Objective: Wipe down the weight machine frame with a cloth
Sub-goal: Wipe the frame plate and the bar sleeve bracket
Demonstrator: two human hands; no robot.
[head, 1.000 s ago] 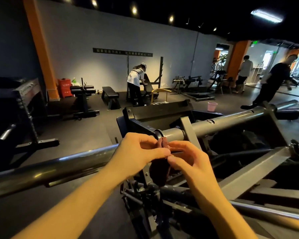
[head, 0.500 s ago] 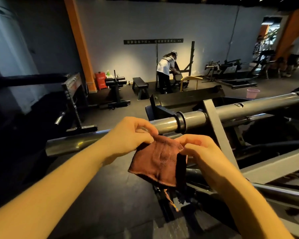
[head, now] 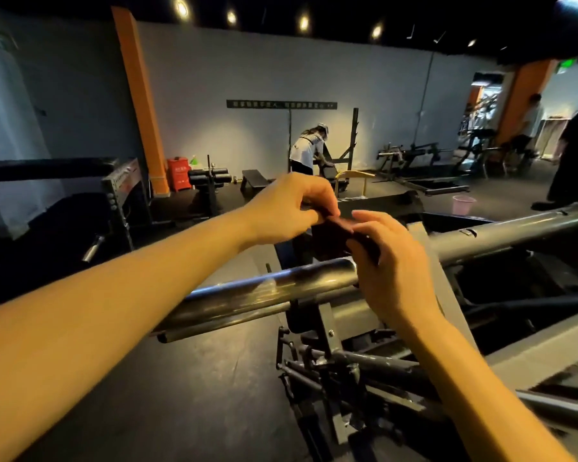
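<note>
Both hands (head: 341,241) pinch cloth (head: 331,235) (above bar (head: 267,295))

- Hands: two, the left hand (head: 289,208) and the right hand (head: 392,266).
- Cloth (head: 334,236): one, dark reddish-brown.
- Long steel bar (head: 267,291) on the near machine: one.
- Other people: three, one person in a white top (head: 306,150) at the far wall, two at far right.
- Orange pillars: two, far left (head: 141,101) and far right (head: 523,95).
- Pink bucket (head: 462,204): one.
- Red box (head: 178,174): one.
- Ceiling spotlights: at least five.
</note>
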